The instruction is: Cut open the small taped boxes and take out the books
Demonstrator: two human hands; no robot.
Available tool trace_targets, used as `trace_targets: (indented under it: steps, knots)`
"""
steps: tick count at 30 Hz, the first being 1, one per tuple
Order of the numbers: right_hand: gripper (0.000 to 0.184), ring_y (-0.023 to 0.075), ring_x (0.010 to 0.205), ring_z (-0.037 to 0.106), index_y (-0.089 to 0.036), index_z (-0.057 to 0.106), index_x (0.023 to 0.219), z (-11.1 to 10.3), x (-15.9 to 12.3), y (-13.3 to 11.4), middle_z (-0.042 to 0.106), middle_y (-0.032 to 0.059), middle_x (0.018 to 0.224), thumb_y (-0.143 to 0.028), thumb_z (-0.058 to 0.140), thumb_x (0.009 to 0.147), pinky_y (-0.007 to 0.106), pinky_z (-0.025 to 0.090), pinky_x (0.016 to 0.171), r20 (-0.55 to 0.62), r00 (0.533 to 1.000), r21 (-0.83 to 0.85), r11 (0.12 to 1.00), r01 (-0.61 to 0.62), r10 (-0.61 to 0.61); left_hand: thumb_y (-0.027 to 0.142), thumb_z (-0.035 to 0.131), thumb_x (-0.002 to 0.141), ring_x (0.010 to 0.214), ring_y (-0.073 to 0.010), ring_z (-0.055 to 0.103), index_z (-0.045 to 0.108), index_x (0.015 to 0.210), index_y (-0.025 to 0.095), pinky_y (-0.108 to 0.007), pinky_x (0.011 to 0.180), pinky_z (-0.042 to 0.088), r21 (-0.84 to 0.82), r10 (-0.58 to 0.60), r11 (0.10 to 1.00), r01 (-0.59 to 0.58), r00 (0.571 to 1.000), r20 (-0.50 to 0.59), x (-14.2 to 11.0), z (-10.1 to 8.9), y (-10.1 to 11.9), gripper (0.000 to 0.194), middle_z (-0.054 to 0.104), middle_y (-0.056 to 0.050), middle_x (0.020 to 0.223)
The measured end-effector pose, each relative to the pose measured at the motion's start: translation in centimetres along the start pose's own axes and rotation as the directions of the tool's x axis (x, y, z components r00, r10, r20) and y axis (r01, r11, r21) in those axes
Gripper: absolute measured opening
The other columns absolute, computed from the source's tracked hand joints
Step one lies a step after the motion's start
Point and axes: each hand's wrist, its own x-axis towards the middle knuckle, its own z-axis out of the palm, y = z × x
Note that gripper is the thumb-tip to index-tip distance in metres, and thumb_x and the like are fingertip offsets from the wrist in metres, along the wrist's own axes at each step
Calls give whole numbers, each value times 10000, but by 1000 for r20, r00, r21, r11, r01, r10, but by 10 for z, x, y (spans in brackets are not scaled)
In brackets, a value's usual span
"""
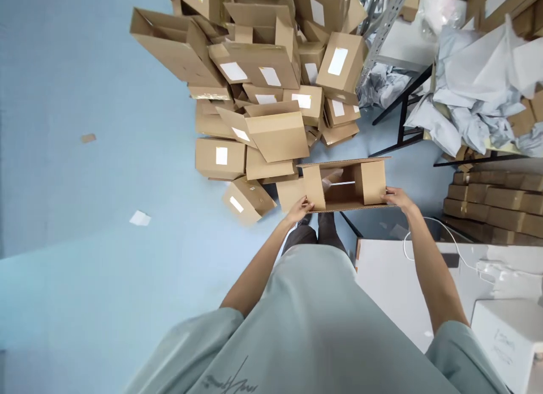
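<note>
In front of my legs I hold a brown cardboard box (pixel 313 185) between both hands, its flaps partly folded in and a gap showing into its inside. My left hand (pixel 300 208) grips the box at its lower left, fingers on the cardboard. At the opposite end, my right hand (pixel 397 198) is closed on the right edge near the end flap. Something pale shows through the opening; I cannot make out what it is. A heap of brown cartons (pixel 278 140) with white labels lies just beyond the box.
A white table (pixel 390 281) stands at my right with a white cable (pixel 456 247) and a white box (pixel 504 337). Grey mailing bags (pixel 470 94) pile up at upper right, above stacked cartons (pixel 500 204). Paper scraps (pixel 139 218) lie on the blue floor (pixel 85 173).
</note>
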Motion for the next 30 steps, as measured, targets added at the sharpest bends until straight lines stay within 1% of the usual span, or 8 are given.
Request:
trace_targets:
  steps: [5, 9, 14, 17, 21, 25, 27, 30]
  knots:
    - [387, 213, 895, 762, -207, 885, 1109, 8, 127, 3, 863, 54, 1005, -255, 874, 725, 309, 633, 838, 51, 995, -36, 996, -81, 83, 544, 1016, 732, 1230, -328, 733, 721, 1269, 192, -545, 1176, 558, -8, -91, 996, 91, 995, -35, 90, 4, -21, 707, 786, -142, 1262]
    - [448, 248, 1034, 792, -204, 867, 1184, 18, 210, 16, 869, 98, 1163, -192, 871, 737, 369, 644, 949, 89, 983, -34, 987, -158, 160, 463, 1030, 760, 1230, -318, 727, 730, 1190, 188, -546, 1171, 572, -23, -154, 988, 154, 987, -41, 157, 1, -42, 591, 781, -149, 1260]
    - [544, 315, 1217, 788, -211, 834, 1290, 33, 279, 33, 849, 150, 1324, -208, 903, 751, 493, 635, 1074, 81, 972, 34, 974, -222, 219, 356, 1043, 773, 1177, -298, 748, 746, 1251, 206, -562, 1143, 605, -65, -214, 975, 212, 977, -20, 227, -7, -59, 583, 776, -152, 1320]
    - [579, 292, 1442, 702, -253, 743, 1472, 45, 305, 39, 746, 148, 1571, -333, 825, 905, 483, 593, 1174, 19, 980, 137, 971, -197, 196, 345, 993, 845, 1309, -315, 719, 707, 1440, 258, -559, 1172, 591, -100, -231, 970, 223, 970, -75, 249, -15, -66, 665, 723, -170, 1508]
    - [598, 228, 1674, 483, -287, 597, 1635, 71, 303, 44, 437, 118, 1869, -431, 655, 1058, 434, 467, 1320, -78, 977, 269, 948, -170, 197, 358, 908, 944, 1592, -376, 537, 567, 1645, 278, -596, 1241, 530, -129, -272, 961, 246, 929, -250, 233, -20, -75, 784, 504, -226, 1772]
    - [491, 250, 1514, 641, -266, 744, 1428, 102, 245, 47, 675, 139, 1663, -389, 796, 955, 453, 493, 1308, -14, 977, 387, 902, -189, 211, 401, 906, 944, 1588, -381, 557, 639, 1571, 250, -591, 1221, 555, -138, -322, 946, 293, 897, -304, 163, -13, -73, 698, 595, -229, 1698]
    - [399, 255, 1349, 733, -251, 799, 1256, 113, 202, 44, 806, 138, 1440, -354, 869, 877, 487, 524, 1280, 23, 979, 450, 873, -190, 201, 394, 926, 916, 1550, -386, 599, 696, 1484, 222, -592, 1201, 573, -135, -334, 942, 307, 893, -300, 120, -9, -66, 636, 667, -242, 1612]
    - [312, 249, 1155, 787, -242, 799, 1065, 118, 131, 35, 867, 122, 1183, -328, 933, 797, 526, 543, 1254, 30, 988, 556, 818, -145, 154, 349, 948, 866, 1497, -396, 649, 756, 1327, 186, -599, 1196, 577, -112, -305, 952, 285, 914, -267, 63, -6, -49, 525, 726, -261, 1522]
